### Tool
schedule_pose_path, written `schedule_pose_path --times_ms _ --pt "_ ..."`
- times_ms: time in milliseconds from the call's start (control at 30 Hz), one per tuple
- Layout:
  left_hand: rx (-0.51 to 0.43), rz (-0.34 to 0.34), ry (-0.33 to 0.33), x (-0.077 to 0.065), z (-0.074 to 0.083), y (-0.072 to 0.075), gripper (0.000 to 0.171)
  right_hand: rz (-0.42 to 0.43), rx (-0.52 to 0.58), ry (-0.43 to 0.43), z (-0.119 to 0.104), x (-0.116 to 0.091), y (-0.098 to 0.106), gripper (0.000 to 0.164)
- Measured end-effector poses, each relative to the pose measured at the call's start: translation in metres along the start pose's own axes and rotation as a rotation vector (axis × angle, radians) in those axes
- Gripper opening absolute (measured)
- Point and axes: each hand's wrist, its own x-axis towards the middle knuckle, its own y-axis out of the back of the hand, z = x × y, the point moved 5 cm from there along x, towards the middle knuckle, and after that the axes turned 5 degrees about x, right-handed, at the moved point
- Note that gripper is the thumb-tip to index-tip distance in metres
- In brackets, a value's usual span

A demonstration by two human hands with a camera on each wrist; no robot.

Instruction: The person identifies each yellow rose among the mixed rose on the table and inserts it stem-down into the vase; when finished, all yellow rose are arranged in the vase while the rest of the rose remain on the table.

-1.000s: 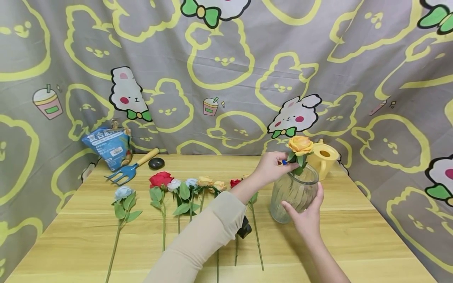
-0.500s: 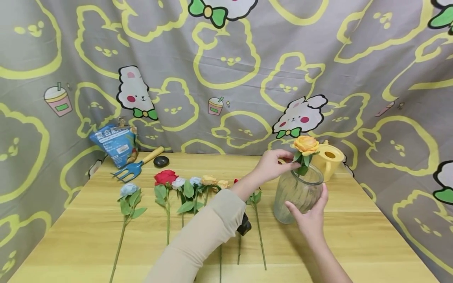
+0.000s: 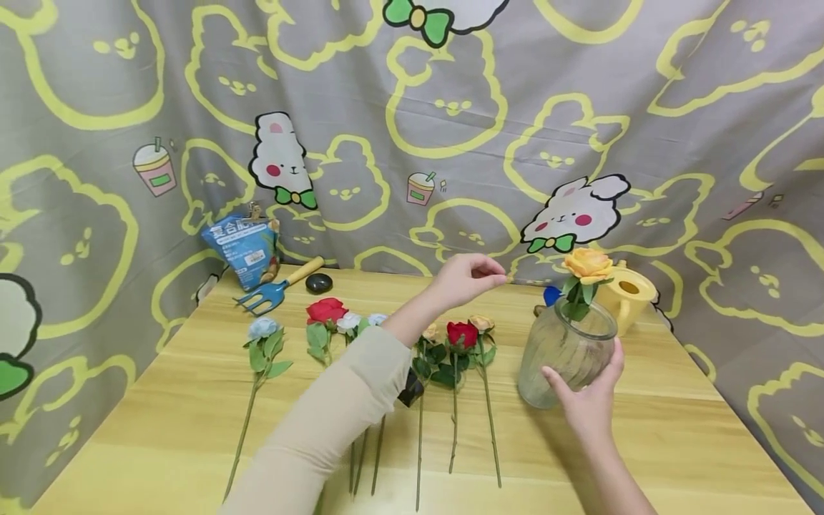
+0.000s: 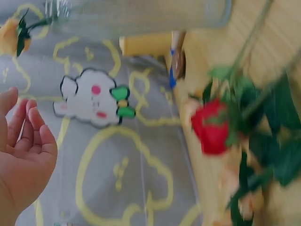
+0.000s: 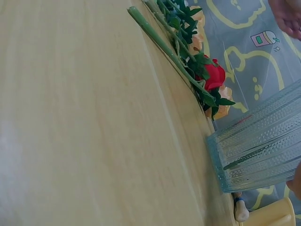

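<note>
In the head view my right hand (image 3: 589,400) grips a ribbed clear glass vase (image 3: 547,357), thumb in front and fingers round the far side. A yellow-orange rose (image 3: 587,266) stands in the vase, its bloom above the rim. Through the glass in the right wrist view shows its green stem (image 5: 254,154). My left hand (image 3: 468,279) hangs in the air left of the vase, holding nothing, fingers loosely bent. The left wrist view has that hand (image 4: 28,146) with its palm showing, apart from the rose bloom (image 4: 9,37).
Several roses lie in a row across the table, among them a red rose (image 3: 461,335) and a pale blue rose (image 3: 262,329). A yellow watering can (image 3: 627,293) stands behind the vase. Back left are a blue bag (image 3: 244,250), a hand fork (image 3: 267,293) and a black stone-like object (image 3: 318,283).
My left hand has let go of the yellow-orange rose and moved left, away from the vase. The rose stays in the vase, which my right hand still holds. The head view has turned left.
</note>
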Motion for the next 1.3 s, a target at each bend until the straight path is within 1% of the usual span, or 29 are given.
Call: schedule_pose_path --times_ms 133,267,367,467,567,700,800,900,967,1033,1100,1200,1300 --pt "0.056 -0.002 0.035 -0.008 -0.007 0.022 0.017 0.021 -0.008 -0.004 0.001 -0.001 0.006 0.111" --pt "0.097 0.006 0.101 -0.021 -0.022 0.043 0.018 0.029 -0.01 -0.005 0.0 0.0 0.009 0.111" --pt "0.14 0.015 0.155 -0.032 -0.038 0.054 0.018 0.041 0.002 0.014 -0.002 0.001 0.012 0.111" --pt "0.2 0.01 0.197 -0.045 -0.053 0.058 0.018 0.047 0.023 0.034 -0.004 0.001 0.015 0.112" --pt "0.252 -0.015 0.246 -0.058 -0.069 0.057 0.016 0.047 0.03 0.036 -0.004 0.001 0.015 0.112" --pt "0.367 -0.038 0.299 -0.074 -0.09 0.051 0.015 0.041 0.014 0.01 -0.002 0.0 0.012 0.112" --pt "0.467 -0.013 0.31 -0.084 -0.1 0.048 0.031 0.035 0.007 0.003 -0.001 0.0 0.009 0.111" --pt "0.545 0.022 0.355 -0.09 -0.11 0.044 0.045 0.029 0.014 0.001 -0.001 0.001 0.006 0.111" --pt "0.578 0.044 0.384 -0.095 -0.116 0.04 0.048 0.025 0.015 -0.006 -0.002 0.0 0.004 0.111" --pt "0.632 0.049 0.412 -0.099 -0.12 0.037 0.044 0.019 0.019 -0.014 -0.002 0.0 0.002 0.111" --pt "0.688 0.06 0.407 -0.102 -0.122 0.034 0.037 0.014 0.022 -0.019 -0.002 0.0 0.0 0.11" --pt "0.759 0.083 0.375 -0.108 -0.122 0.03 0.026 0.008 0.027 -0.024 -0.001 -0.002 -0.002 0.111" --pt "0.812 0.104 0.347 -0.111 -0.121 0.026 0.026 0.006 0.026 -0.024 -0.001 -0.003 -0.003 0.111"
